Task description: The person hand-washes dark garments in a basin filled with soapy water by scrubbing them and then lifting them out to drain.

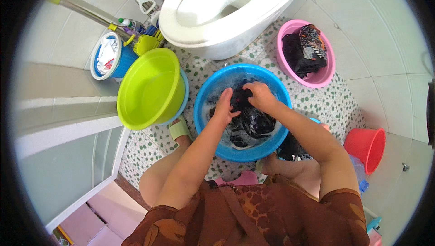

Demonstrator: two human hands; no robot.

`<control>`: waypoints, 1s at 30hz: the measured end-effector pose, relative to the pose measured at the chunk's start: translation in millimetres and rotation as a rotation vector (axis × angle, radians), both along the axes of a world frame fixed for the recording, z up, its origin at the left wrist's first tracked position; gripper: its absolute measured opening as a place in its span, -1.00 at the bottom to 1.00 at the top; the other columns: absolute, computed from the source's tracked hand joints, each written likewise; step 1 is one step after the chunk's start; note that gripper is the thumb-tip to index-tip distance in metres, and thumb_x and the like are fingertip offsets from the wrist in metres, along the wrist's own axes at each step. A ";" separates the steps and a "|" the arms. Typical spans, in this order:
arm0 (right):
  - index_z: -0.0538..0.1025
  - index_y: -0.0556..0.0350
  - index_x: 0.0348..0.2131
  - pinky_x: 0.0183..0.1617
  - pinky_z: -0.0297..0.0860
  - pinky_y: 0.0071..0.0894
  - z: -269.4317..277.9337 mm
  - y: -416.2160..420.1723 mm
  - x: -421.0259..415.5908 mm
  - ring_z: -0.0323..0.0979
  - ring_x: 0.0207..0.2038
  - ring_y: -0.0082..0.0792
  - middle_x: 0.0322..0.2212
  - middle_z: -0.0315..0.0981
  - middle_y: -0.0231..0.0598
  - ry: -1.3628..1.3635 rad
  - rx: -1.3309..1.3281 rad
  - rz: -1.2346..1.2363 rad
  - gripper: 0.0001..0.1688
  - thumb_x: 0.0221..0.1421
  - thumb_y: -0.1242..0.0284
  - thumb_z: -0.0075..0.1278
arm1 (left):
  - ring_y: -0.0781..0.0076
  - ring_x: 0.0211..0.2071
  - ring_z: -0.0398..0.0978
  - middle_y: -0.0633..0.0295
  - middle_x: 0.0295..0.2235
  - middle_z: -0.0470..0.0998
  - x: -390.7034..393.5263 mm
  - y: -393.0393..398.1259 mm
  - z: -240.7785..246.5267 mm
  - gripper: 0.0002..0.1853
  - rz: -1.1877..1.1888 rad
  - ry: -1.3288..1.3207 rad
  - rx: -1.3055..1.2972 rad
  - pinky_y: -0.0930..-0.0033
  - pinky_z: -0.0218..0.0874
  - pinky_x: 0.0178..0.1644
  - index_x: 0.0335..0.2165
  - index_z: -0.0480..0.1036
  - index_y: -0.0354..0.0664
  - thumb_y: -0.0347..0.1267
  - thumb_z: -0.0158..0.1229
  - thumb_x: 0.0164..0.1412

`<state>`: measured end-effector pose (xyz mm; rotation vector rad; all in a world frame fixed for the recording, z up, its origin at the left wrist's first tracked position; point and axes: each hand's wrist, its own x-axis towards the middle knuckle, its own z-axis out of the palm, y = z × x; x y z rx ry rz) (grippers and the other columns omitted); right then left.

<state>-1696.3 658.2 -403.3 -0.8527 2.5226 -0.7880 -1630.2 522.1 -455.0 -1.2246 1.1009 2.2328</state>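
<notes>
A blue plastic basin (242, 155) with soapy water stands on the floor between my feet. Wet black cloth (255, 120) lies partly under the water in it. My left hand (225, 107) is over the basin's left half beside the cloth, thumb and fingers spread. At the cloth's upper edge, my right hand (260, 95) has its fingers curled down; its fingertips touch the dark cloth, but whether they pinch it does not show clearly.
A white toilet (217, 38) stands beyond the basin. To its right is a pink basin (281, 54) of dark clothes. Left are a lime-green basin (149, 89) and a blue bucket (125, 63) holding white material. A red bucket (360, 144) stands by the right wall.
</notes>
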 end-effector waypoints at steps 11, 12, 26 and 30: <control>0.43 0.14 -0.41 -0.28 0.30 -0.31 194.8 -34.7 70.8 0.35 -0.35 -0.12 -0.46 0.38 -0.07 0.155 -0.329 0.098 -0.66 -0.40 0.58 -0.01 | 0.26 -0.21 0.35 0.19 -0.23 0.37 16.5 -12.7 74.8 -0.62 0.170 0.353 0.563 0.10 0.23 -0.19 -0.22 0.27 -0.07 -0.08 -0.24 0.11; 0.43 0.13 -0.41 -0.27 0.30 -0.32 199.4 -26.2 73.8 0.36 -0.35 -0.12 -0.46 0.38 -0.07 0.160 -0.356 0.052 -0.66 -0.39 0.57 -0.01 | 0.32 -0.30 0.41 0.20 -0.31 0.42 19.3 -8.0 85.9 -0.73 0.180 0.310 0.443 0.25 0.29 -0.24 -0.28 0.29 -0.16 -0.26 -0.23 0.11; 0.19 0.07 -0.06 -0.09 0.25 -0.23 89.7 21.1 58.4 0.24 -0.11 -0.28 -0.13 0.22 -0.19 -1.311 -1.178 -0.640 -0.36 -0.13 0.29 0.05 | 0.23 -0.20 0.36 0.05 -0.20 0.36 44.5 0.7 142.6 -0.64 -0.029 0.460 0.737 0.17 0.17 -0.08 -0.20 0.29 -0.32 -0.33 -0.22 0.08; 0.30 0.16 -0.19 -0.12 0.29 -0.31 102.0 21.9 50.7 0.33 -0.23 -0.32 -0.26 0.33 -0.21 -1.172 -1.223 -0.589 -0.50 -0.14 0.33 0.06 | 0.23 -0.16 0.33 0.08 -0.18 0.35 40.8 3.6 140.1 -0.59 -0.080 0.447 0.750 0.17 0.13 -0.04 -0.17 0.28 -0.30 -0.24 -0.23 0.09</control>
